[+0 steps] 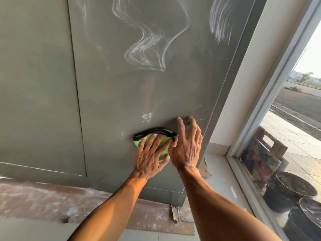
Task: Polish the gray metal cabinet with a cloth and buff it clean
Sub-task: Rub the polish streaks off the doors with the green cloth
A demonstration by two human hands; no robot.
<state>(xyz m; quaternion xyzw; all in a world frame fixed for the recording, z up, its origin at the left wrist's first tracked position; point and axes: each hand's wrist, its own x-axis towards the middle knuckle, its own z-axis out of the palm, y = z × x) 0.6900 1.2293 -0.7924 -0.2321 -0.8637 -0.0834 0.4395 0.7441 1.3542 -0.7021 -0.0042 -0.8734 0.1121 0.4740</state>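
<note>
The gray metal cabinet fills most of the view, its door face marked with white wavy streaks higher up. A green cloth with a black edge lies flat against the lower door. My left hand presses it there with straight, spread fingers. Just to the right, my right hand is raised with spread fingers, the fingertips touching the bare cabinet face near its right edge. It holds nothing.
A door seam runs down the cabinet's left part. Dusty reddish flooring lies below the cabinet. To the right stand a white wall and a large window, with dark round pots behind the glass.
</note>
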